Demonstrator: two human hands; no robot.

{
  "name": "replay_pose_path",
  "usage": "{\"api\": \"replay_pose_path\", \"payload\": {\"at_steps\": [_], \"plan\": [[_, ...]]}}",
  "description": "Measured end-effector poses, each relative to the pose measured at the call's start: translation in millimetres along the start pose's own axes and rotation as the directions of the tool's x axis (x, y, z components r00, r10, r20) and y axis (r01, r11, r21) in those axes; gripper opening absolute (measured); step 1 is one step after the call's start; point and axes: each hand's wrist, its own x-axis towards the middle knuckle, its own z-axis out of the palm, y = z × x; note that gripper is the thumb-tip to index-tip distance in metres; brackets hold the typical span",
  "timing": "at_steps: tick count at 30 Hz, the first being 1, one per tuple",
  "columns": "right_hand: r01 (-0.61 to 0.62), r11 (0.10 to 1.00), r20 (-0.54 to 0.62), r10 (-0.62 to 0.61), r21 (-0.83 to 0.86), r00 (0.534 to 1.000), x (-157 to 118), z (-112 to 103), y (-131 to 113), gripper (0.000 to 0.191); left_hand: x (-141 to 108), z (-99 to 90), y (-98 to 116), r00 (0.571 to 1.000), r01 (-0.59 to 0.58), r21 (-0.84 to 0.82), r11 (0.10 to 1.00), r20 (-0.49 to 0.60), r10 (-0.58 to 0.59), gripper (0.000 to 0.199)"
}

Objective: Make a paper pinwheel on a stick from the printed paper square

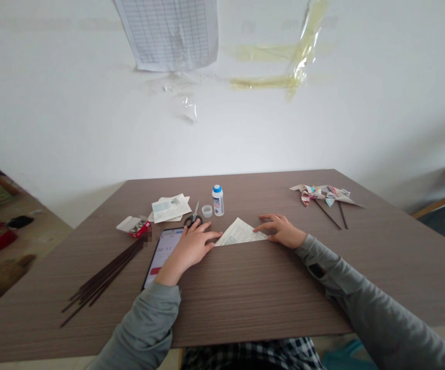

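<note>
A sheet of printed paper (240, 233), folded into a triangle, lies on the table with its long edge toward me. My left hand (195, 244) touches its left corner, fingers spread and the palm low over the table. At the right corner rests my right hand (282, 229), its fingers also apart on the paper. Just beyond my left hand are black-handled scissors (193, 217), partly covered by my fingers. Under and beside my left wrist a phone (163, 253) lies with a timer on its lit screen.
Behind the paper stand a white bottle with a blue cap (218, 200) and a small clear cup (207, 210). Loose printed sheets (170, 208), a red box (140, 227) and several dark sticks (107, 275) lie left. Paper pinwheels (328, 196) lie at the right, before the wall (245, 133).
</note>
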Motion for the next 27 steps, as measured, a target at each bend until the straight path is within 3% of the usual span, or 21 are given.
{"api": "replay_pose_path", "payload": {"at_steps": [7,11,14,21,27], "plan": [[0.003,1.0,-0.045,-0.003,0.002,0.999,-2.0,3.7,-2.7,0.068,5.7,14.5,0.9,0.991,-0.054,-0.076,0.996,-0.123,0.044,0.057],[-0.006,1.0,-0.07,0.007,0.006,0.998,-5.1,4.1,-10.6,0.05,14.4,23.2,4.7,0.972,-0.078,-0.121,0.99,-0.228,0.049,0.06],[-0.024,1.0,-0.131,0.025,0.003,0.991,-6.9,9.1,-18.8,0.036,16.5,26.4,11.8,0.96,-0.104,-0.136,0.985,-0.271,0.063,0.049],[0.03,0.999,-0.225,-0.025,0.02,0.974,-2.3,22.2,-23.0,0.039,11.0,20.7,26.1,0.976,-0.054,-0.117,0.992,-0.215,0.028,0.039],[-0.011,1.0,-0.219,0.011,0.001,0.976,-0.4,22.9,-19.0,0.048,10.5,17.2,28.4,0.975,-0.038,-0.14,0.989,-0.22,0.006,0.033]]}}
